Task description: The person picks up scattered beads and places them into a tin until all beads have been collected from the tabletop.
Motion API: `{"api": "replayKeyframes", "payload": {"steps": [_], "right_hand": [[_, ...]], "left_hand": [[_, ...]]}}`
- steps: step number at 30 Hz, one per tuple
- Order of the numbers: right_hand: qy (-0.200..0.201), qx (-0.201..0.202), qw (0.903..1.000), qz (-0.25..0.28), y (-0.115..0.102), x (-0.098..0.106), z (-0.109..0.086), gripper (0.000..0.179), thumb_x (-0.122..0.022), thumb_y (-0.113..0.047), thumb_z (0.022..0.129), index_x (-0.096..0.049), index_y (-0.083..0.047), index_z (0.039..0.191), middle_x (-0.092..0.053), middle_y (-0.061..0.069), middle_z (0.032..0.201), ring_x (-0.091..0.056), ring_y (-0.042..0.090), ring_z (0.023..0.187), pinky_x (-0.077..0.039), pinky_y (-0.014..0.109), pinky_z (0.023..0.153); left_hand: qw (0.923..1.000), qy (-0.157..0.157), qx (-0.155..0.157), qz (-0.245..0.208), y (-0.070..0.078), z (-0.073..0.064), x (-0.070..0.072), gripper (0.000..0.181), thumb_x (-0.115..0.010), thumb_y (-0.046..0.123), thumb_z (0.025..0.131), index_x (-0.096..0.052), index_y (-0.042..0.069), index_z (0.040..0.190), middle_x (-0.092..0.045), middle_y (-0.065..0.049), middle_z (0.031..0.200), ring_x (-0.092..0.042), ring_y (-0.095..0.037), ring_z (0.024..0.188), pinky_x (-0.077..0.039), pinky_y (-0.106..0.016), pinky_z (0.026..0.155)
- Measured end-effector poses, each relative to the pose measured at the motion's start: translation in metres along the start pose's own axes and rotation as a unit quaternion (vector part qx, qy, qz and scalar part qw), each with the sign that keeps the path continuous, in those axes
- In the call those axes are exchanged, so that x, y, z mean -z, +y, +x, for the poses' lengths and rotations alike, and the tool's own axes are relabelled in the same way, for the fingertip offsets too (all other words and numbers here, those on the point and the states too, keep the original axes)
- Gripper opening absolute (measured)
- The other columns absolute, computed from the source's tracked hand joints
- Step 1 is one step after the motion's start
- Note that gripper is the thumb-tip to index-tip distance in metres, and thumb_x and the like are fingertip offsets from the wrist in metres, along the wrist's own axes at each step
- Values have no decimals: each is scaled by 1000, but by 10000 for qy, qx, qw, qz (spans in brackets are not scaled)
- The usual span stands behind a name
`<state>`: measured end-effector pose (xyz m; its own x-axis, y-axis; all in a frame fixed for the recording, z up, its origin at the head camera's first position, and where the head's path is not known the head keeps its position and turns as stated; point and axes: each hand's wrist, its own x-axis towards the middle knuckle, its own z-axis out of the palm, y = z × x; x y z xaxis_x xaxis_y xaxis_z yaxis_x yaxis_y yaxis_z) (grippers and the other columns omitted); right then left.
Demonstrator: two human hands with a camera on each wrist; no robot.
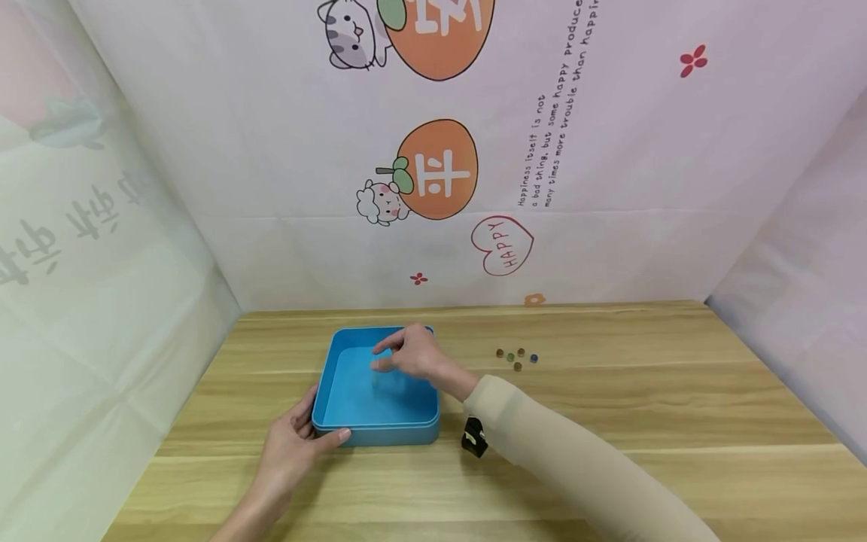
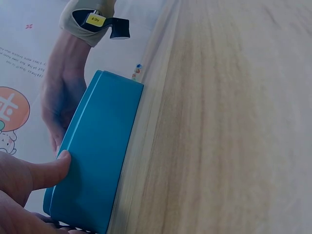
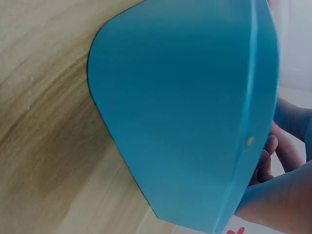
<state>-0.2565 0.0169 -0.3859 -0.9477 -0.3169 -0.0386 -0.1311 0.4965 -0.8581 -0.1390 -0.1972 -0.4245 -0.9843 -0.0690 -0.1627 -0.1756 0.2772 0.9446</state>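
Observation:
A shallow blue open-topped box [image 1: 379, 435] sits on the wooden table. At its near left corner my left hand [image 1: 287, 444] grips it, thumb against the front wall and fingers around the left side. In the left wrist view, the thumb [image 2: 51, 173] presses the box's wall [image 2: 100, 146]. Over the inside of the box hovers my right hand [image 1: 416, 352], thumb and forefinger spread apart. A faint, blurred small speck [image 1: 375, 382] shows below those fingertips, too unclear to name. The right wrist view is mostly filled by the box's outer wall [image 3: 180, 107].
Several small round beads [image 1: 518, 366], brown, green and blue, lie on the table [image 1: 609, 391] right of the box. A black device [image 1: 474, 436] is strapped at my right wrist. Printed white cloth [image 1: 305, 248] rises behind the table and along both sides.

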Motion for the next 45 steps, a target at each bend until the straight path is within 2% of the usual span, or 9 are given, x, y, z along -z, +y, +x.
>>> {"api": "replayKeyframes", "payload": {"steps": [5,10,15,31,41,45], "right_hand": [[141,137,9997,145,-1,7,-4,19,-85,-16,92,-84,-6,108,-53,2,72,-47,17,67,-34,26,56],[166,407,9987,250,0,23,-15,18,-84,-16,93,-83,-4,106,-59,2,76,-50,17,70,-37,26,58],[207,417,9984,310,9,44,-27,16,-84,-16,93,-83,-5,105,-61,3,79,-52,19,74,-38,26,59],[447,367,9978,331,54,102,-59,20,-82,-14,94,-82,-2,111,-62,6,84,-52,22,75,-41,25,59],[657,451,9962,347,80,126,-68,26,-82,-17,94,-81,-1,115,-64,8,86,-53,21,75,-45,25,58],[767,309,9957,407,90,136,-71,27,-82,-18,95,-80,-2,117,-65,9,86,-57,20,71,-50,26,58]], "left_hand": [[10000,13,-5,-7,0,1,-1,105,-90,15,87,-23,-2,165,-26,-28,167,-31,-44,151,-42,-50,114],[10000,50,6,2,0,1,-2,105,-90,14,86,-24,-2,165,-26,-28,167,-31,-44,151,-42,-49,114],[10000,64,-2,-6,-1,0,-3,105,-90,12,86,-23,-2,165,-24,-28,167,-30,-45,151,-41,-49,115],[10000,87,11,21,-2,0,-2,103,-88,8,87,-22,-1,166,-23,-29,167,-28,-45,151,-37,-50,117],[9999,81,82,-67,-3,0,-1,104,-88,11,88,-21,1,167,-21,-27,168,-27,-45,152,-38,-50,117],[9999,82,71,-94,-3,0,-2,104,-88,11,88,-21,2,167,-22,-26,169,-27,-45,152,-39,-49,116]]}}
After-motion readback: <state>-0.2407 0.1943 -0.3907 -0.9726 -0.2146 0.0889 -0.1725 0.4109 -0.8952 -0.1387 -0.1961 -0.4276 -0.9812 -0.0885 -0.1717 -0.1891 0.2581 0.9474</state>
